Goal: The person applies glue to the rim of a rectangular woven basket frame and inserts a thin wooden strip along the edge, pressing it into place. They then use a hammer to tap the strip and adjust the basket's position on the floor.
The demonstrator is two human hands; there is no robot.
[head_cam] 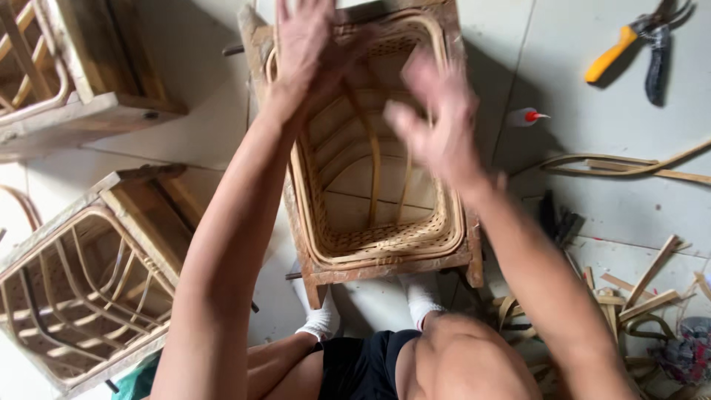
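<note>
The right hand is blurred, fingers spread above the pale woven rattan basket; the left hand, partly cut off, is open too.

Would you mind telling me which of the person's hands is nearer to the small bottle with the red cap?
Right. The right hand is just left of the bottle on the floor; the left hand is farther off, over the basket's far left corner.
</note>
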